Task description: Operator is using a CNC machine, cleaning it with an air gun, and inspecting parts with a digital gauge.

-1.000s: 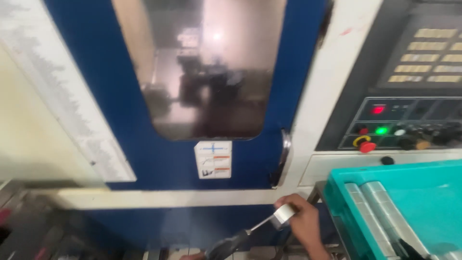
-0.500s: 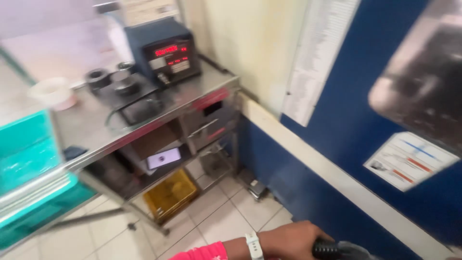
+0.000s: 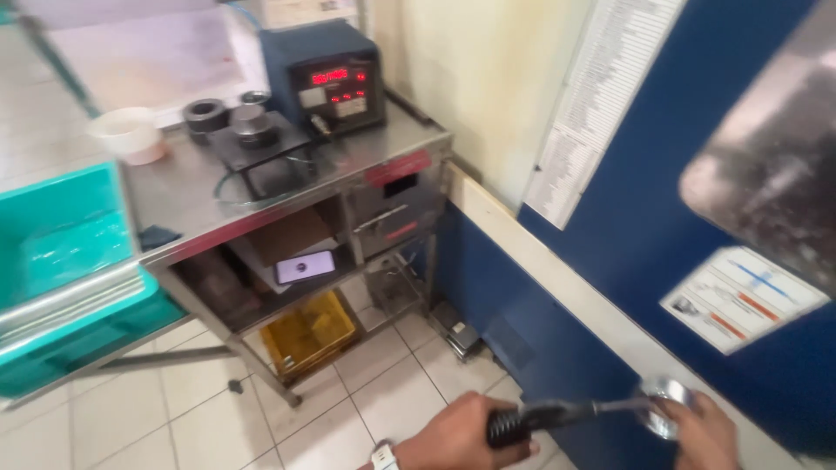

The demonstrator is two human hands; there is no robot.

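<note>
Low in front of the blue machine door [image 3: 627, 218], the left hand [image 3: 461, 435] is clenched around the black ribbed grip of an air gun [image 3: 557, 416]. The right hand [image 3: 705, 431] grasps a round shiny metal part [image 3: 664, 402] at the gun's tip, just beside the door's cream ledge. Left of the door, a steel surface [image 3: 174, 196] carries a blue meter box [image 3: 324, 78], two dark rings and a white cup [image 3: 131, 135].

Right hand [image 3: 704, 433]: bottom edge is cutting off the wrist, fingers hiding part of the round metal piece [image 3: 664, 402]. Left hand [image 3: 460, 435]: palm is covering the black tool grip [image 3: 512, 423]. Turquoise crate [image 3: 54, 270]: running off left. Red display digits [image 3: 335, 77]: blurring, unreadable.
</note>
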